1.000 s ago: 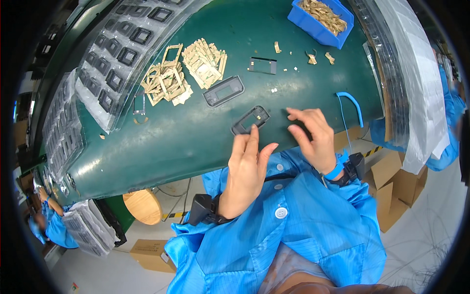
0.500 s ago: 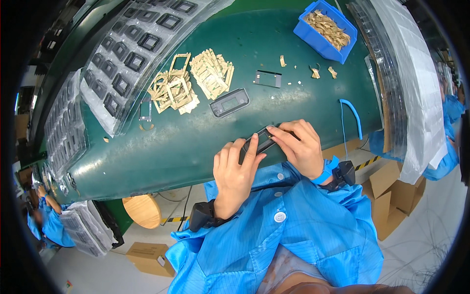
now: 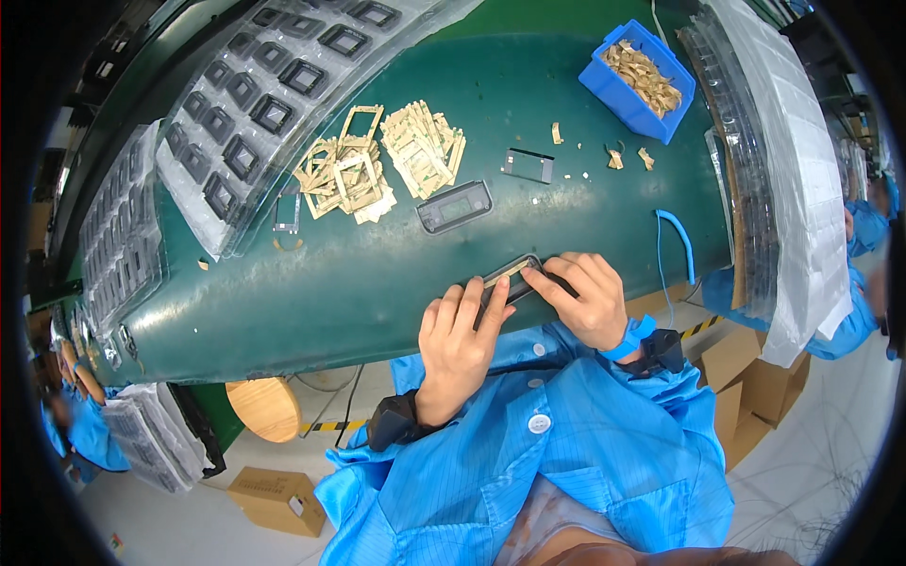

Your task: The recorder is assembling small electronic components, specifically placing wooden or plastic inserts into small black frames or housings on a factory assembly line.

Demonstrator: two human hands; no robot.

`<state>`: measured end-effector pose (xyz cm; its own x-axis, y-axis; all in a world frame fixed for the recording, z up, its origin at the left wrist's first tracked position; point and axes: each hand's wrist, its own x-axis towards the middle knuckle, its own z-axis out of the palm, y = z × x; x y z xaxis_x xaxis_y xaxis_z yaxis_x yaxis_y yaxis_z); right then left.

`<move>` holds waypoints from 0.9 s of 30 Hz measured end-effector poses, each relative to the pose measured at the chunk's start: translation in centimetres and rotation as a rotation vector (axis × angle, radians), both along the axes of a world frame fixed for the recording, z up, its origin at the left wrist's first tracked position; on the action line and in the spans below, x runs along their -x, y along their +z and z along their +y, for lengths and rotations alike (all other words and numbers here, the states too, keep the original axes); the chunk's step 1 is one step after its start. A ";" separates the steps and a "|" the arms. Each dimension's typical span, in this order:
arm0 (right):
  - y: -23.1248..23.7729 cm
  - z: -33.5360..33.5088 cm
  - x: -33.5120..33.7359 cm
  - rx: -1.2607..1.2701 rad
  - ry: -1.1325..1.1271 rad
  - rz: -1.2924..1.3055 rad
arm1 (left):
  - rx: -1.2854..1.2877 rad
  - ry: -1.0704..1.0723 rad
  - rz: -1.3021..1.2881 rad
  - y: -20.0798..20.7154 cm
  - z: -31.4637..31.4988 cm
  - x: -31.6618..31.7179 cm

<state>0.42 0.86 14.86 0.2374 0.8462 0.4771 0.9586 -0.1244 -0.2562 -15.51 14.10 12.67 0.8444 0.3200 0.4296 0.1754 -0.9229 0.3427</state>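
Note:
Near the table's front edge, a dark rectangular plastic casing (image 3: 519, 286) lies between my hands, slanting up to the right. A thin tan strip (image 3: 508, 274) shows along its far inner side. My left hand (image 3: 461, 335) is closed on the casing's left end, with the index fingertip pressing by the strip. My right hand (image 3: 587, 300) grips the right end, a fingertip touching near the end of the strip. The fingers hide parts of the casing. Beyond the hands sits another dark casing (image 3: 455, 207) with a window in it.
Two piles of tan adhesive frames (image 3: 423, 151) lie left of centre, beside clear trays (image 3: 269, 71) of black frames. A dark flat panel (image 3: 527, 165) lies beyond the casing. A blue bin (image 3: 613, 94) of tan scraps stands far right, near a blue coiled cord (image 3: 678, 236).
The tan strip now shows plainly along the casing's inner side. My fingertips have shifted slightly along it, and the casing is tilted a little differently. The whole view has moved slightly.

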 end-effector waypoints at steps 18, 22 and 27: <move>1.0 -0.1 0.6 0.159 -0.004 -0.156 | 0.011 0.042 -0.111 -1.0 -0.4 0.3; 0.7 -0.3 0.9 0.179 -0.019 -0.132 | 0.041 0.052 -0.119 -0.8 -0.5 0.4; 0.6 -0.4 0.8 0.185 -0.001 -0.201 | 0.001 0.007 0.011 0.3 -0.5 0.2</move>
